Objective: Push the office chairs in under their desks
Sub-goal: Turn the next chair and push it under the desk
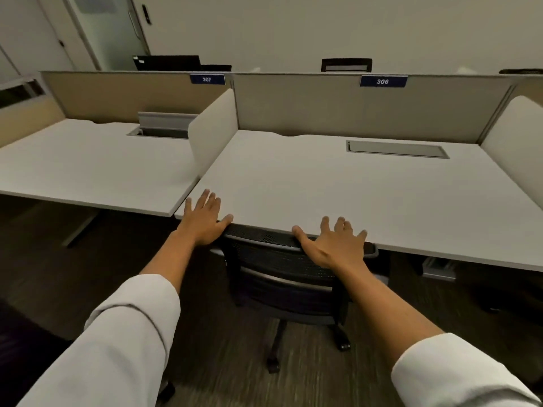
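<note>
A black mesh-backed office chair (282,268) stands at the front edge of the white desk (338,189) marked 306, its seat hidden beneath the desktop and its backrest top close to the desk edge. My left hand (202,220) rests with fingers spread at the left end of the backrest's top rail. My right hand (332,243) lies flat and spread on the right end of the same rail. Neither hand curls around the rail. The chair's wheeled base (308,342) shows on the carpet below.
To the left stands a second white desk (88,168) marked 307, split off by a short white divider (213,130). Grey partition panels (367,110) run behind both desks. Another chair back (346,64) and a dark monitor (167,63) show beyond the partition. Carpet lies underfoot.
</note>
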